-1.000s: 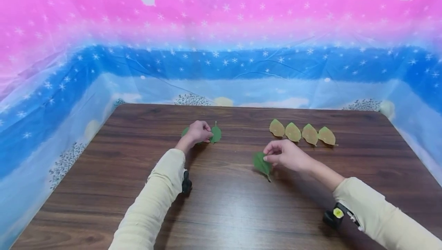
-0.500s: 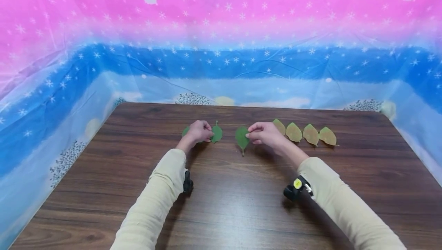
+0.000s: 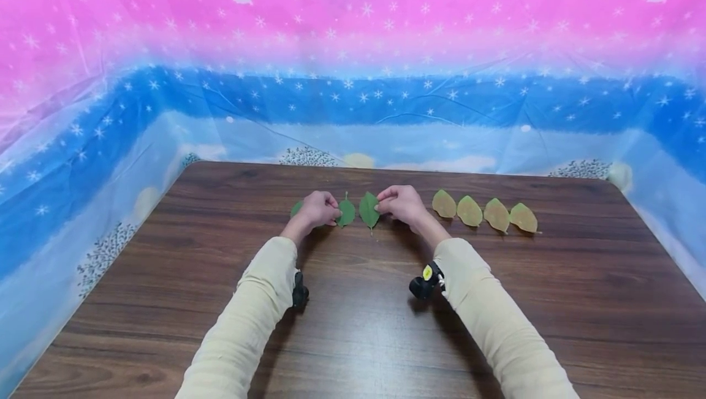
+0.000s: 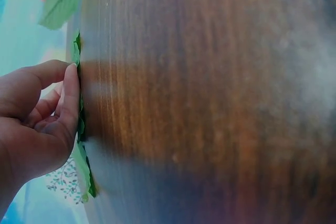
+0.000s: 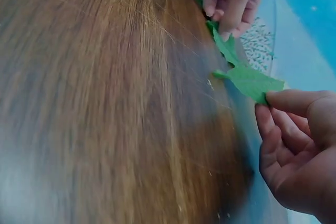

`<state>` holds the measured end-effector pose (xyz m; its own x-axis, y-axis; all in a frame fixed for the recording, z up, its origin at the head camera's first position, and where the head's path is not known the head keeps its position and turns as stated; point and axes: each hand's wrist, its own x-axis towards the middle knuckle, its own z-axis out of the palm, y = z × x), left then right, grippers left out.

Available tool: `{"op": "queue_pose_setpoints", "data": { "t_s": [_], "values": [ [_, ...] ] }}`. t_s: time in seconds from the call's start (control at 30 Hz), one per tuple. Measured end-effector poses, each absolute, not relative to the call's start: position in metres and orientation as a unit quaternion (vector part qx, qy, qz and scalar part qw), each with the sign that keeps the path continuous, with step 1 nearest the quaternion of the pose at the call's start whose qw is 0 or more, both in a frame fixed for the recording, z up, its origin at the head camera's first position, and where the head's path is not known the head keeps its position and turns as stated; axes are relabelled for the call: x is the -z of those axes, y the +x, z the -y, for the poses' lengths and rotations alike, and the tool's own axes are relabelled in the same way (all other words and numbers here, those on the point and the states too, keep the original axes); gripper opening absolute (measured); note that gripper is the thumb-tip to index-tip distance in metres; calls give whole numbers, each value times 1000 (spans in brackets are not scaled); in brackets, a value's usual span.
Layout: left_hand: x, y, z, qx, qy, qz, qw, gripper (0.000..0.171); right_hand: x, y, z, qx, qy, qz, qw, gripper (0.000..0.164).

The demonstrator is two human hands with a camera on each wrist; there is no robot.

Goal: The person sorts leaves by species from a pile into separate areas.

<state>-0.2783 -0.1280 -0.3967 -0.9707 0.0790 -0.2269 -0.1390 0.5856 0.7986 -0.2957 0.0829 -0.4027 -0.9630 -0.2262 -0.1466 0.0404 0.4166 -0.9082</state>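
My right hand (image 3: 402, 204) pinches a green leaf (image 3: 368, 209) by its right edge, its stem toward me. In the right wrist view this held leaf (image 5: 253, 82) is raised at the edge between thumb and fingers. Just left of it, a second green leaf (image 3: 346, 212) lies on the table with its stem pointing away. My left hand (image 3: 316, 209) pinches that leaf's near left edge with thumb and forefinger. Farther left, another green leaf (image 3: 296, 208) peeks out from behind the left hand, and the left wrist view shows green leaves (image 4: 84, 169) in a row below the fingers.
To the right, several yellow-brown leaves with green rims (image 3: 469, 211) lie in a row on the dark wooden table (image 3: 353, 325). A patterned pink and blue cloth (image 3: 353, 98) hangs behind the table's far edge.
My right hand has carried its green leaf left and away from me, to beside the leaf at my left hand. The left hand has stayed in place.
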Motion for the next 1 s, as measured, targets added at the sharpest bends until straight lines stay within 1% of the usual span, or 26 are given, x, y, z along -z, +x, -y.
{"op": "queue_pose_setpoints", "data": {
  "t_s": [0.2, 0.37, 0.57, 0.77, 1.0],
  "values": [
    [397, -278, 127, -458, -17, -881, 121, 7, 411, -303, -78, 466, -71, -879, 75, 32],
    [397, -279, 127, -453, -19, -884, 114, 8, 412, -302, -73, 421, -86, -902, 50, 29],
    [398, -279, 128, -437, -17, -893, 106, 6, 409, -297, -66, 391, -84, -916, 41, 29],
    [399, -279, 127, -430, -14, -897, 101, 6, 409, -295, -65, 365, -101, -925, 35, 29],
    [399, -279, 128, -428, -11, -899, 97, 6, 409, -293, -67, 365, -112, -924, 32, 27]
  ]
}}
